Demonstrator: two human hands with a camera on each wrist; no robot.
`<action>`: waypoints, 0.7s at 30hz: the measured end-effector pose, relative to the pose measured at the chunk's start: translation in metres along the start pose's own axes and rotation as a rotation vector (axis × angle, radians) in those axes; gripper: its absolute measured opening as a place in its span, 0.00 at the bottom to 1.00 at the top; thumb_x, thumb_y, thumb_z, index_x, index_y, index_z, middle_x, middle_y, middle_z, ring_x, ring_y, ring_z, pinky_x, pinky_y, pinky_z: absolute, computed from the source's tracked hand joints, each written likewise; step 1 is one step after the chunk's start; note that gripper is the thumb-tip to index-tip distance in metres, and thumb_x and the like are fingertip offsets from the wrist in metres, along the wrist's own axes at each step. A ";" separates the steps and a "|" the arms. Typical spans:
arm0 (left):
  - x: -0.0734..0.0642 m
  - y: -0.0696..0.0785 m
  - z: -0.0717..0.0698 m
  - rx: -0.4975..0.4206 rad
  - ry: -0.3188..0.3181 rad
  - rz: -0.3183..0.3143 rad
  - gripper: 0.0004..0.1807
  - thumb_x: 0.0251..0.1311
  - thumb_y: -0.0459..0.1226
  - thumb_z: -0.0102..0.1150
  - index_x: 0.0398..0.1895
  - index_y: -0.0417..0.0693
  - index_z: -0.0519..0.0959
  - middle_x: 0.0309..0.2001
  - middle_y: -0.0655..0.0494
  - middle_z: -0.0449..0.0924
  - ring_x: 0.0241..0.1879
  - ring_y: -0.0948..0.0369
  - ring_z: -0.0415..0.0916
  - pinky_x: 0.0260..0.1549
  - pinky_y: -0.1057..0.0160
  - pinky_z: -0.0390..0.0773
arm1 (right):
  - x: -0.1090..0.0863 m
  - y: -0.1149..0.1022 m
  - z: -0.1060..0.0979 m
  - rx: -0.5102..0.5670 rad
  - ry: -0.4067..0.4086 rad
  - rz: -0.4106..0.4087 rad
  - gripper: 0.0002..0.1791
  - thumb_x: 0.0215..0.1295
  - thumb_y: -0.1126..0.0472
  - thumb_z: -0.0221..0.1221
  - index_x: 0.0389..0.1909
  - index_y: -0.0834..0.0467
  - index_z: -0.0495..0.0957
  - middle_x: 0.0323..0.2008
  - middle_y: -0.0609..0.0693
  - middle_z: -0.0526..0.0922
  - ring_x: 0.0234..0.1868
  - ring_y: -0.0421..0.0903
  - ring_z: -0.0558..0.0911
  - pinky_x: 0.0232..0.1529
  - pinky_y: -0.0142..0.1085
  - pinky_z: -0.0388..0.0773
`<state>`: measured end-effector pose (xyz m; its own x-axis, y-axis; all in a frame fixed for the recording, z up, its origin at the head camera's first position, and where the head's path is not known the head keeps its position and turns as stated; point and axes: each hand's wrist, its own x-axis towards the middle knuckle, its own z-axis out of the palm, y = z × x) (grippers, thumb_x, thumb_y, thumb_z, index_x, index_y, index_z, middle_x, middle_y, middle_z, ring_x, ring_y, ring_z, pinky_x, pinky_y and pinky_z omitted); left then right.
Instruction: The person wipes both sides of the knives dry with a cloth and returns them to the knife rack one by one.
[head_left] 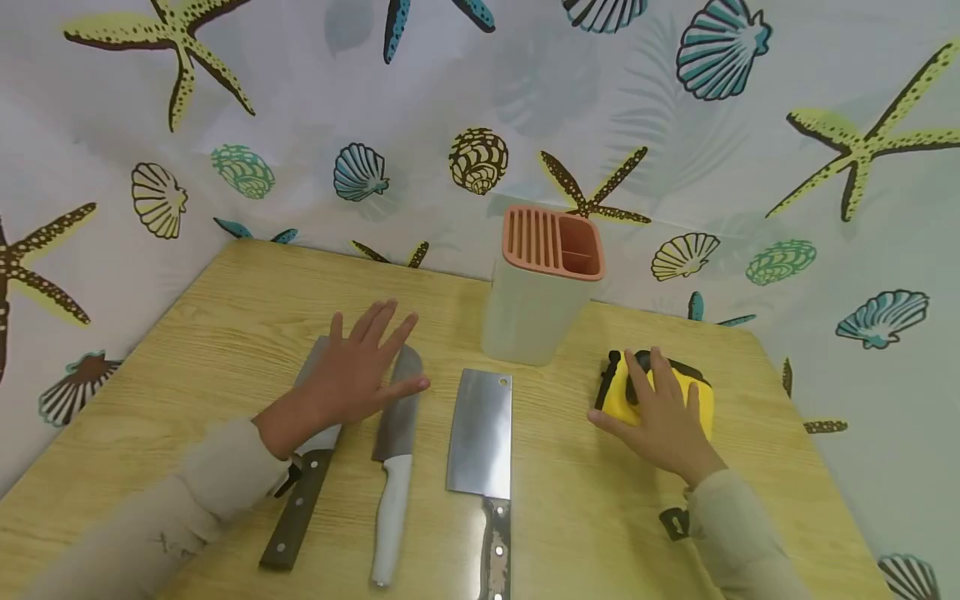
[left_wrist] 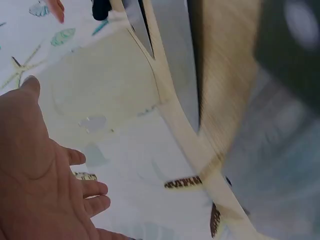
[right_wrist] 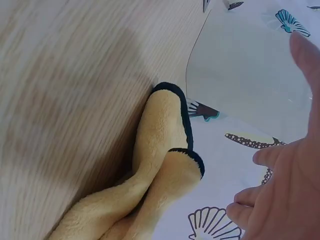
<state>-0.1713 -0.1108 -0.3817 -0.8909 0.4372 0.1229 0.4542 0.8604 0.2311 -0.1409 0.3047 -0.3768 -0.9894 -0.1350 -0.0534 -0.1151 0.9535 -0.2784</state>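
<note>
My left hand point(head_left: 352, 375) is spread palm down over two knives, fingers straight and holding nothing. Beneath it lie a dark-handled knife point(head_left: 298, 510), its blade partly hidden by the hand, and a knife with a white handle point(head_left: 393, 512). To their right, a cleaver point(head_left: 482, 433) with a worn dark handle lies flat. My right hand point(head_left: 669, 429) hovers with fingers spread over a folded yellow cloth point(head_left: 705, 404), covering part of it. In the right wrist view, the fuzzy cloth point(right_wrist: 157, 130) has black edging, and the right palm point(right_wrist: 290, 190) appears apart from it.
A pale knife holder point(head_left: 528, 321) with an orange slotted top stands at the back middle of the wooden table point(head_left: 585, 517). Behind it hangs a white curtain point(head_left: 420, 92) printed with shells and starfish, which also runs along both sides.
</note>
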 end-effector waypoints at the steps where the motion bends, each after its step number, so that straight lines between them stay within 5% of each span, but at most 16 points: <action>1: -0.002 0.004 0.001 0.005 0.009 0.018 0.49 0.64 0.65 0.51 0.80 0.51 0.50 0.80 0.40 0.46 0.79 0.42 0.45 0.69 0.25 0.47 | -0.001 0.001 -0.001 -0.007 0.003 0.000 0.60 0.59 0.27 0.57 0.81 0.53 0.39 0.80 0.66 0.34 0.79 0.69 0.41 0.68 0.77 0.33; 5: -0.014 0.026 0.008 0.012 0.043 0.120 0.46 0.64 0.61 0.55 0.76 0.44 0.58 0.72 0.36 0.62 0.70 0.42 0.64 0.63 0.35 0.69 | -0.005 0.007 -0.001 -0.060 0.017 0.001 0.59 0.60 0.32 0.61 0.79 0.59 0.43 0.78 0.71 0.40 0.77 0.72 0.47 0.66 0.78 0.40; 8: -0.028 0.043 0.016 0.012 0.025 0.199 0.39 0.64 0.57 0.59 0.67 0.37 0.69 0.56 0.39 0.77 0.52 0.46 0.79 0.44 0.49 0.82 | -0.007 0.016 0.001 -0.126 0.006 0.016 0.58 0.60 0.39 0.64 0.78 0.64 0.44 0.76 0.74 0.44 0.74 0.74 0.51 0.66 0.78 0.45; 10: -0.038 0.055 0.020 -0.010 -0.032 0.218 0.34 0.62 0.56 0.61 0.58 0.37 0.75 0.44 0.45 0.81 0.39 0.51 0.81 0.29 0.56 0.81 | -0.008 0.022 0.003 -0.165 -0.009 0.030 0.58 0.59 0.43 0.66 0.77 0.68 0.44 0.75 0.76 0.45 0.73 0.75 0.52 0.66 0.77 0.47; 14: -0.052 0.077 0.029 -0.086 -0.175 0.193 0.24 0.60 0.57 0.62 0.40 0.45 0.77 0.26 0.57 0.79 0.23 0.61 0.75 0.19 0.63 0.72 | -0.009 0.032 0.009 -0.203 -0.067 0.069 0.57 0.57 0.48 0.68 0.75 0.71 0.45 0.73 0.79 0.49 0.71 0.77 0.55 0.66 0.77 0.50; 21: -0.057 0.106 0.047 -0.101 -0.176 0.171 0.24 0.58 0.59 0.59 0.17 0.55 0.68 0.15 0.65 0.64 0.16 0.67 0.59 0.13 0.67 0.58 | -0.002 0.039 0.020 -0.225 -0.066 0.098 0.49 0.54 0.50 0.64 0.71 0.71 0.55 0.66 0.79 0.62 0.65 0.78 0.64 0.61 0.74 0.61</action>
<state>-0.0726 -0.0326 -0.4094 -0.7841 0.6207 0.0004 0.5886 0.7434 0.3176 -0.1419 0.3365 -0.4062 -0.9897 -0.0491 -0.1345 -0.0430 0.9979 -0.0483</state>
